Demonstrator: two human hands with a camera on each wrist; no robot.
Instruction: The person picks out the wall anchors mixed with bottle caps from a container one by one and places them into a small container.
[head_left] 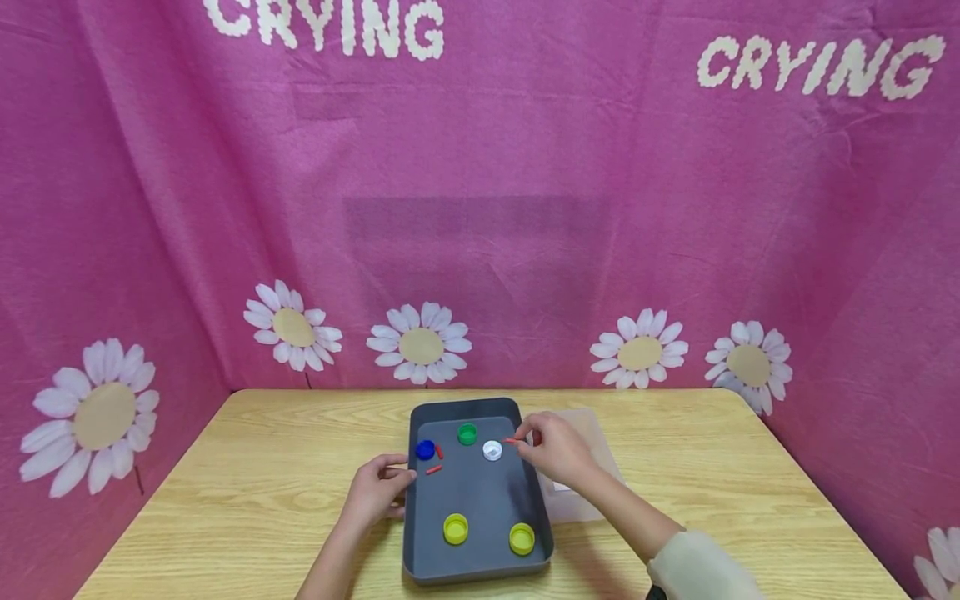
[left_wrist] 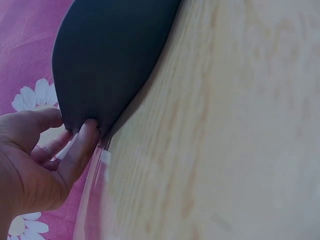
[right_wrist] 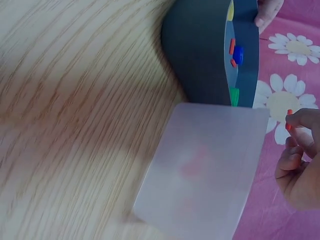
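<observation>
Left hand (head_left: 377, 487) gripping gray tray (head_left: 483, 490) by its edge, right hand (head_left: 557, 448) pinching red stick (head_left: 511, 441) near white cap (head_left: 492, 451)

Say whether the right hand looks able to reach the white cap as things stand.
Probably yes: the right grip is just beside the white cap, with only the red stick it pinches between them. Holding that stick, though, it may need to let go before grasping the cap.

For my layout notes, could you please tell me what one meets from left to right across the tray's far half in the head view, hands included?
Left hand, blue cap, green cap, white cap, held red stick, right hand.
</observation>
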